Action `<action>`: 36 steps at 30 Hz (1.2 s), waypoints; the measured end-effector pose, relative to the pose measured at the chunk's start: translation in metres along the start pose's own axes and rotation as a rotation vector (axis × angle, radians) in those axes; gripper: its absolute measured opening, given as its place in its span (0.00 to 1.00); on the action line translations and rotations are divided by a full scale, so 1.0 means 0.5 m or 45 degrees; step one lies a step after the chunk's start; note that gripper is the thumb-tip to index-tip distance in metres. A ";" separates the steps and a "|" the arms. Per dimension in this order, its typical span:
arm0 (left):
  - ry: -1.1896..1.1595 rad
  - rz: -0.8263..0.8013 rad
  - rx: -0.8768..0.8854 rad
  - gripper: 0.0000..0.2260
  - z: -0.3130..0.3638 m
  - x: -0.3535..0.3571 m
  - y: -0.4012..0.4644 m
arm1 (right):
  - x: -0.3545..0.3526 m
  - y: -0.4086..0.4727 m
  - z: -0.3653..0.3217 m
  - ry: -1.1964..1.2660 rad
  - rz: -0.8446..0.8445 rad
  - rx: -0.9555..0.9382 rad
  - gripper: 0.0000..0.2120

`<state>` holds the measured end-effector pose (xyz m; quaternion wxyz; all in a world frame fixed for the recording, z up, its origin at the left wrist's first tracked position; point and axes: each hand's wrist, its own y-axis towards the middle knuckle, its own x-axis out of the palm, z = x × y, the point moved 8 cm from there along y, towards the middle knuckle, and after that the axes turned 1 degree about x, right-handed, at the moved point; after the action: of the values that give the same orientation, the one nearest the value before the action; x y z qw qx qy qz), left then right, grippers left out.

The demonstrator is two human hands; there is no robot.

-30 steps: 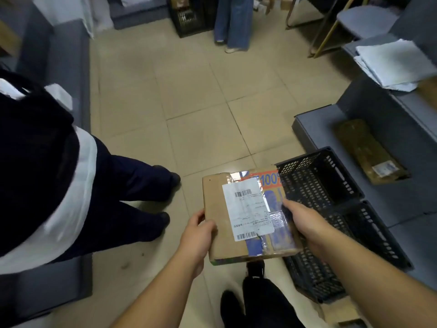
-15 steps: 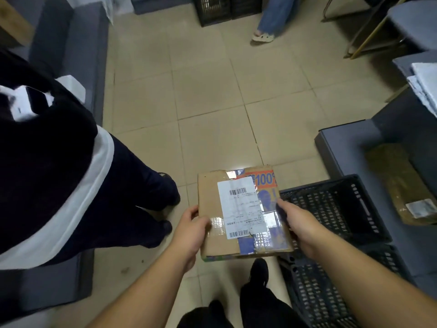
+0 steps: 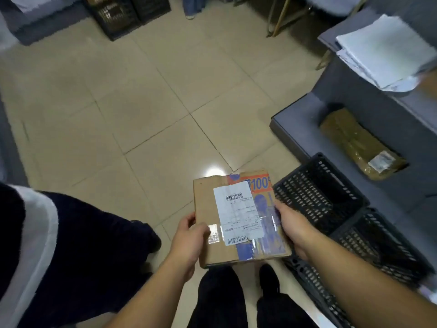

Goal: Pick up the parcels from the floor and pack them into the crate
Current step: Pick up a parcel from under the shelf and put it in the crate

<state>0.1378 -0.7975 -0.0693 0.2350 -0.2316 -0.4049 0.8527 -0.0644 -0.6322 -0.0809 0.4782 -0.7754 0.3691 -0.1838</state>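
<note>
Gripping the parcel (image 3: 238, 221) from both short sides: left hand (image 3: 189, 240) with thumb curled over the top face near the clear tape patch and the remaining fingers (image 3: 186, 221) wrapped round the left edge; right hand (image 3: 292, 229) clamped on the opposite edge, thumb on the blue printed strip, other fingers hidden beneath. Held flat and level, label (image 3: 238, 213) facing up, probably so the barcode stays readable and the box goes down flat instead of on a corner. Spanning the gap between the two hands, at about waist height, above the wearer's own dark trouser legs and shoes and well clear of the tiled floor (image 3: 142, 110).

Just right of the parcel, the black perforated crate (image 3: 331, 204), nearest wall almost under the right hand; interior dark, contents not discernible. Judged as the carry step, with lowering into the crate not yet done. Beyond the crate, a grey bench (image 3: 307, 124) carrying a brown taped parcel (image 3: 361, 150). Left of the held parcel, another person's dark trousers (image 3: 99, 233). Far beyond it, more black crates (image 3: 127, 13) at the top edge
</note>
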 end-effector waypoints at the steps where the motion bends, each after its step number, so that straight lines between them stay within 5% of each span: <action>1: 0.050 -0.031 0.002 0.19 0.014 0.005 0.022 | -0.001 0.009 0.007 0.082 0.021 0.034 0.20; 15: 0.707 -0.448 0.121 0.18 0.118 0.310 0.132 | -0.197 0.069 0.185 0.683 0.407 0.271 0.26; 28: 1.098 -0.537 0.216 0.19 0.071 0.644 0.191 | -0.388 0.205 0.328 0.927 0.573 0.374 0.24; 34: 1.127 -0.551 0.256 0.14 0.012 0.784 0.300 | -0.423 0.456 0.470 1.063 0.586 0.414 0.46; 36: 1.147 -0.544 0.259 0.13 -0.011 0.830 0.354 | -0.430 0.522 0.493 1.098 0.603 0.451 0.44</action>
<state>-0.2216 -0.6494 -0.2986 0.5768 -0.4643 -0.2165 0.6363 -0.1526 -0.3925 -0.4123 0.4351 -0.4318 0.6608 -0.4330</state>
